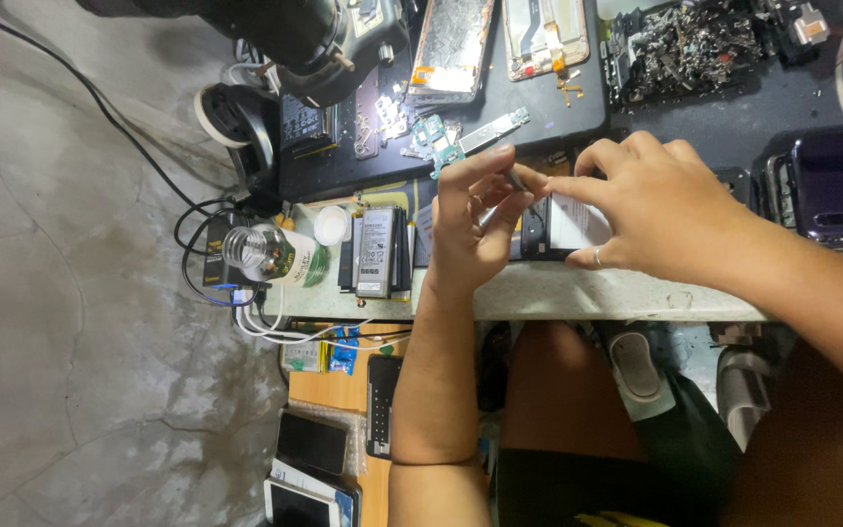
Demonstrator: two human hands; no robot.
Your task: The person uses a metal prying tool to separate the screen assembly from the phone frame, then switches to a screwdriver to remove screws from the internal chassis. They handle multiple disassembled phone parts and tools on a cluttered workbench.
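Both forearms reach over the bench edge (578,293). Left hand (475,220) pinches a thin tool (516,180), fingers curled. Right hand (651,200), fingers bent, grips an opened phone (563,229) lying near that edge. Beyond: circuit board (461,137), dismantled screens (453,44).

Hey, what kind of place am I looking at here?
Probably a phone repair bench: opened phones, a loose circuit board and a tray of small metal parts lie on the worktop.
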